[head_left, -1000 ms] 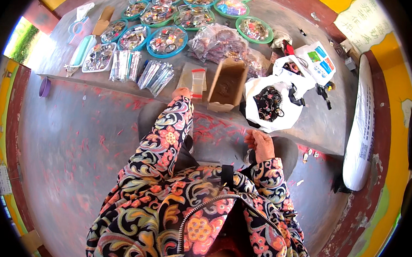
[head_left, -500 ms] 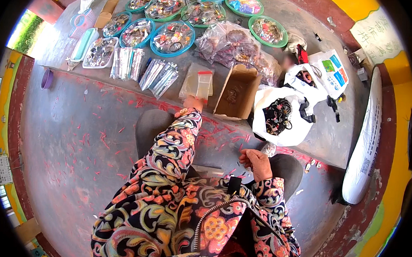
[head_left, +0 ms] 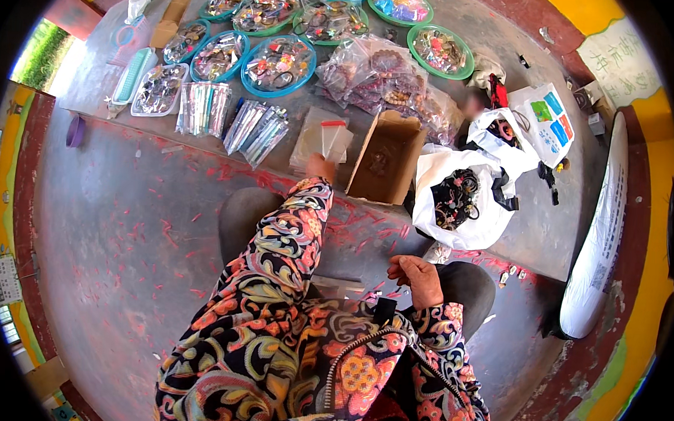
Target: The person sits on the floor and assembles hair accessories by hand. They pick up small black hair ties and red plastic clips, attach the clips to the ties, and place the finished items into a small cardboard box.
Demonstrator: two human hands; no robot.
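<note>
My left hand (head_left: 320, 167) reaches forward to the near edge of a stack of small clear plastic bags (head_left: 307, 139). Its fingers are bunched on a clear plastic bag with a red strip (head_left: 333, 123) along its top, which lies slanted over the stack; the fingertips are partly hidden. Close to my right knee, my right hand (head_left: 418, 281) is raised with its fingers curled in, and nothing shows in it. An open cardboard box (head_left: 414, 165) stands just right of the bag stack, with a few small clear pieces inside.
Bundles of wrapped pens (head_left: 204, 107) lie left of the stack. Blue and green basins (head_left: 310, 78) of small trinkets fill the back. Plastic bags of beaded items (head_left: 373, 69) sit behind the box. A white bag (head_left: 495, 217) of dark hair ties stands right, before a long white roll (head_left: 595, 244).
My left hand has drawn slightly toward me, and the red-stripped bag has turned to a slant. My right hand has shifted slightly down, fingers still curled. The view has moved a little.
</note>
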